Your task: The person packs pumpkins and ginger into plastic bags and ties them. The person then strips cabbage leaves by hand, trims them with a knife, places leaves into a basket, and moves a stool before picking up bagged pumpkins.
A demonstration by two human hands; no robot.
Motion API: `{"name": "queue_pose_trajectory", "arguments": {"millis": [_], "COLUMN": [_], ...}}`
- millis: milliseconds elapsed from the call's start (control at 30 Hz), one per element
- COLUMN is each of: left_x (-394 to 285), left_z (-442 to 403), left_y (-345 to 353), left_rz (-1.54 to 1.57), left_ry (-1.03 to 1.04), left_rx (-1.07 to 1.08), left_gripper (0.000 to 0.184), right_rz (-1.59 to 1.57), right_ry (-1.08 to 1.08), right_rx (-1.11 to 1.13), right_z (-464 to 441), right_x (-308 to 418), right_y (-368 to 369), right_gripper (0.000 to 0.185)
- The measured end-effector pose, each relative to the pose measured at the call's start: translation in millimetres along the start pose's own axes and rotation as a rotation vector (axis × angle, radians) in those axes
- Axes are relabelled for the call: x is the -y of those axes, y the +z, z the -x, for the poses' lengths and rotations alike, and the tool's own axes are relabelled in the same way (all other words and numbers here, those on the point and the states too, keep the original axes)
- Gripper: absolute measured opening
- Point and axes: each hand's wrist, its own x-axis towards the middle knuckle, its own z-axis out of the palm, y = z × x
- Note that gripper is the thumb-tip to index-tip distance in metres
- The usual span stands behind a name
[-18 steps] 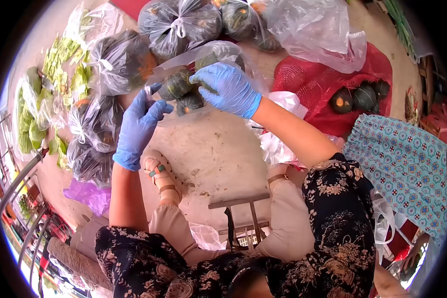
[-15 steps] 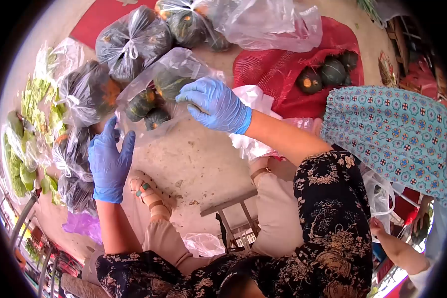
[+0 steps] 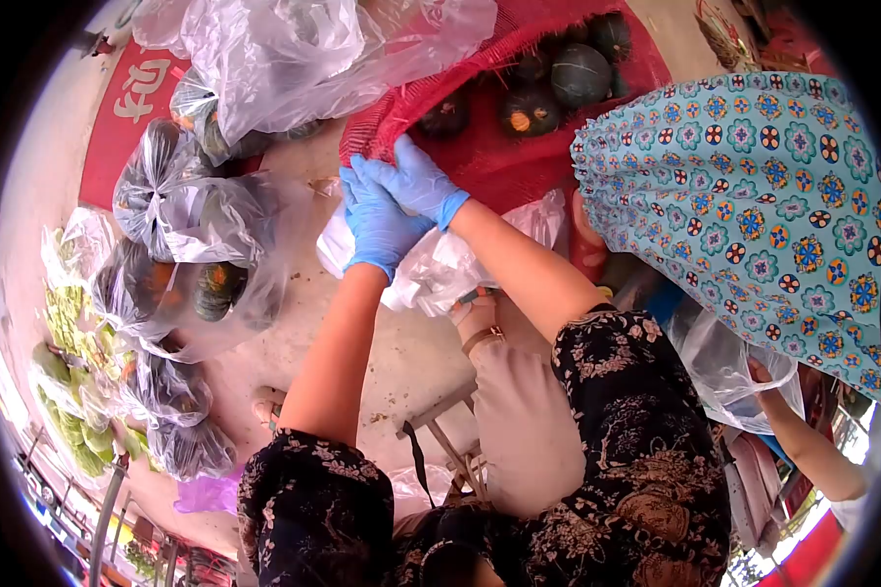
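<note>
Side by side, both gloved hands are at the near left edge of a red mesh sack (image 3: pixel 548 161). My left hand (image 3: pixel 374 223) is closed on the mesh, its fingertips partly hidden. Overlapping it, my right hand (image 3: pixel 416 184) has its fingers closed at the same edge. Inside the sack's wide mouth lie several dark green pumpkins (image 3: pixel 581 76), one with an orange patch. Under my hands is crumpled white plastic (image 3: pixel 440 269). To the left, a clear plastic bag (image 3: pixel 264 235) lies spread with a green pumpkin (image 3: pixel 219 291) showing in it.
Several knotted bags of pumpkins (image 3: pixel 152 176) line the left, beside bagged leafy greens (image 3: pixel 73 362). A large clear plastic sheet (image 3: pixel 313 68) lies at the top. On the right are a person's patterned turquoise cloth (image 3: pixel 754 215) and another person's arm (image 3: pixel 803 445) at a plastic bag.
Both hands have left the open pumpkin bag and moved right to the mesh sack, where they meet. The view has turned right. The sack's mouth is wider, showing more pumpkins.
</note>
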Motion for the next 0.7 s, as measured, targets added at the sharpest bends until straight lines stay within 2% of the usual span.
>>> {"name": "queue_pose_trajectory", "arguments": {"millis": [33, 100, 200, 300, 367, 400, 433, 467, 500, 567, 667, 700], "left_x": [2.4, 21.2, 50.1, 65.1, 90.8, 86.2, 85.4, 82.9, 81.4, 82.2, 81.8, 83.9], "left_z": [-24.5, -62.6, -91.2, -94.0, -84.1, -78.2, -75.8, -73.1, -71.0, -75.3, -76.9, -77.6], "left_y": [4.1, 29.4, 55.5, 50.6, 73.9, 72.7, 75.0, 78.5, 81.8, 83.6, 76.5, 74.2], "left_rz": [0.374, 0.976, 1.878, 1.148, 0.875, 0.821, 0.777, 0.737, 0.7, 0.677, 0.61, 0.616], "left_ry": [-0.217, -0.288, -0.414, -0.594, -0.738, -0.8, -0.791, -0.781, -0.769, -0.771, -0.731, -0.714], "left_rx": [-0.04, -0.039, -0.029, -0.025, -0.016, 0.021, -0.019, -0.057, -0.094, -0.048, 0.024, 0.03], "left_gripper": [0.081, 0.069, 0.051, 0.031, 0.026, 0.026, 0.026, 0.026, 0.027, 0.028, 0.029, 0.03], "right_rz": [0.017, 0.365, 0.531, 0.686, 0.659, 0.674, 0.618, 0.643, 0.672, 0.768, 1.206, 1.265], "right_ry": [-0.102, -0.132, -0.143, -0.186, -0.22, 0.034, 0.123, 0.236, 0.269, 0.385, 0.287, 0.341], "right_rx": [-0.019, 0.037, 0.133, 0.039, 0.031, 0.043, 0.036, -0.061, -0.163, -0.247, -0.282, -0.224], "right_z": [-14.4, -30.0, -51.2, -38.1, -24.8, -13.8, -8.5, -7.5, -11.7, -29.3, -61.1, -69.9], "right_x": [11.2, 44.9, 60.4, 29.4, -23.6, -36.5, -43.9, -50.4, -69.0, -46.4, -15.4, -15.1], "right_y": [16.9, 9.0, -3.6, -20.1, -40.6, -57.0, -71.4, -83.1, -94.2, -105.4, -98.0, -92.3], "right_gripper": [0.034, 0.033, 0.034, 0.029, 0.024, 0.023, 0.02, 0.02, 0.029, 0.047, 0.077, 0.079]}}
